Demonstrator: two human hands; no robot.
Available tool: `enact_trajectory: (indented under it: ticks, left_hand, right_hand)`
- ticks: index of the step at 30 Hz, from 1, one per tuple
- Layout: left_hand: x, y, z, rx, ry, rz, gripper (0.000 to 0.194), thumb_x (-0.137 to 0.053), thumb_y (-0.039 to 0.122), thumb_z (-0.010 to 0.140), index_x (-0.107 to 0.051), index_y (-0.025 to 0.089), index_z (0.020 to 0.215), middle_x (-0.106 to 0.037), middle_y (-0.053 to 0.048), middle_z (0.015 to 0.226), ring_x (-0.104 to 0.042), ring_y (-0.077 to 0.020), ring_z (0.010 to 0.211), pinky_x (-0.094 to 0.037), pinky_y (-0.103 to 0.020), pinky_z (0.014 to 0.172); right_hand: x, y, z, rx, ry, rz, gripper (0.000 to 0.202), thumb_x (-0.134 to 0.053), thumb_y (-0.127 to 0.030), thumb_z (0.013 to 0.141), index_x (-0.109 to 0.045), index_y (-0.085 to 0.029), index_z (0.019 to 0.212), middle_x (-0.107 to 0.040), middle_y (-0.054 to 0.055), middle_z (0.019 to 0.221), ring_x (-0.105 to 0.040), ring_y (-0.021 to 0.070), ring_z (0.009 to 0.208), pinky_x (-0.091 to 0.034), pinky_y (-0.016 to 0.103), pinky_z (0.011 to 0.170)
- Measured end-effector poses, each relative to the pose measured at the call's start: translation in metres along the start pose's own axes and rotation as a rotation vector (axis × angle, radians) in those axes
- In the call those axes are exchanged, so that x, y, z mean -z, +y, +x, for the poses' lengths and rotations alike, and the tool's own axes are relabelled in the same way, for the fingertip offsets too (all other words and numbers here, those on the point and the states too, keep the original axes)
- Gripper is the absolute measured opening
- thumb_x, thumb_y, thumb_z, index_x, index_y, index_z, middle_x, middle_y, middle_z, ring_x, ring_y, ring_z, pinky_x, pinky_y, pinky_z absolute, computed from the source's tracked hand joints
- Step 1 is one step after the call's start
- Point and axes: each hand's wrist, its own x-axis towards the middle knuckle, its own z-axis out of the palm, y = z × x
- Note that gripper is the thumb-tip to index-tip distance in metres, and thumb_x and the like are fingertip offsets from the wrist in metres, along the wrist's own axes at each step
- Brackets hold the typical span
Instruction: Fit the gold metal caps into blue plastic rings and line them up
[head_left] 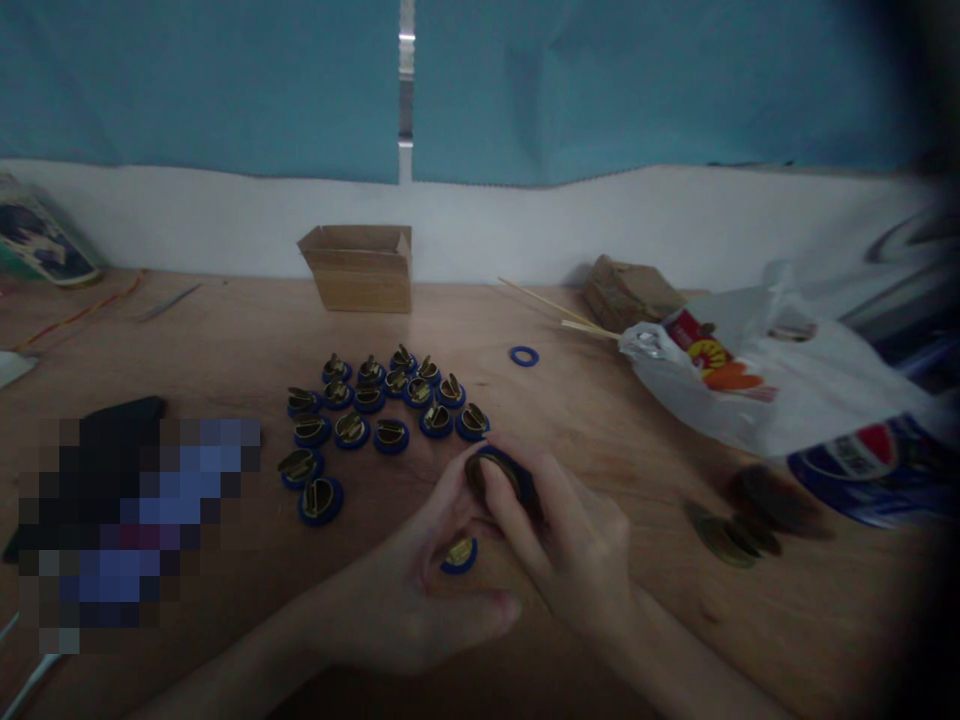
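My right hand (574,535) is closed on a round brass-coloured piece with a dark blue rim (499,475), its thumb pressed on the face. My left hand (420,580) supports the same piece at its left edge with the fingertips, the thumb stretched out below. Between the hands, a blue-rimmed disc (459,554) lies on the table. Left of my hands sit several blue-rimmed round pieces (391,435) with brass-coloured clips, some clips raised. A loose blue ring (524,356) lies farther back. Several brass discs (724,540) are at the right, blurred.
An open cardboard box (364,280) stands at the back. At the right are a crumpled brown box (630,290), thin sticks, a white plastic bag (795,390) and a blue Pepsi can (874,470). A pixelated object (161,510) covers the left side.
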Motion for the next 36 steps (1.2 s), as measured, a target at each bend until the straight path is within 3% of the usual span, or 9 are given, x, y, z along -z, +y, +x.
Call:
enact_trajectory:
  ticks: [7,19,24,30,36]
  left_hand:
    - [0.0012,-0.0023,-0.0009,-0.005,0.005,-0.035,0.086,-0.064,0.011,0.079,-0.015,0.032,0.146,-0.038,-0.01,0.145,-0.031,-0.027,0.137,-0.026,-0.046,0.112]
    - [0.0008,-0.0019,-0.0004,0.015,0.0,-0.021,0.086,-0.063,0.013,0.08,-0.012,0.031,0.147,-0.04,-0.012,0.143,-0.042,-0.0274,0.129,-0.026,-0.05,0.111]
    - [0.0013,-0.0044,-0.0007,-0.019,0.008,-0.012,0.086,-0.064,0.012,0.08,-0.013,0.033,0.147,-0.033,-0.01,0.148,-0.03,-0.0266,0.137,-0.023,-0.046,0.114]
    - [0.0013,-0.0023,-0.0005,-0.009,-0.016,-0.025,0.083,-0.061,0.012,0.082,-0.012,0.033,0.146,-0.036,-0.009,0.147,-0.032,-0.0265,0.137,-0.03,-0.044,0.11]
    - [0.0012,-0.0025,0.0,-0.036,-0.006,-0.006,0.085,-0.063,0.011,0.08,-0.014,0.033,0.146,-0.034,-0.009,0.148,-0.027,-0.0275,0.139,-0.024,-0.046,0.113]
  right_hand:
    - [0.0006,-0.0001,0.0005,-0.007,0.0,-0.001,0.02,-0.048,-0.025,0.093,-0.057,-0.015,0.107,-0.071,0.002,0.084,-0.068,0.0119,0.065,-0.056,0.02,0.063]
    - [0.0008,0.0002,-0.0006,-0.027,-0.015,-0.015,0.022,-0.045,-0.028,0.094,-0.058,-0.017,0.108,-0.072,0.003,0.084,-0.068,0.0132,0.063,-0.056,0.023,0.059]
    - [0.0011,-0.0002,-0.0003,-0.031,-0.014,-0.005,0.022,-0.047,-0.027,0.093,-0.058,-0.017,0.108,-0.072,0.003,0.083,-0.068,0.0131,0.063,-0.056,0.022,0.058]
    - [0.0005,0.0012,-0.0007,-0.016,-0.001,-0.01,0.022,-0.047,-0.027,0.093,-0.058,-0.017,0.109,-0.071,0.002,0.083,-0.067,0.0118,0.06,-0.055,0.022,0.057]
    - [0.0004,0.0016,-0.0008,-0.015,-0.004,0.009,0.021,-0.049,-0.024,0.092,-0.057,-0.016,0.109,-0.071,0.002,0.083,-0.067,0.0114,0.06,-0.055,0.021,0.059]
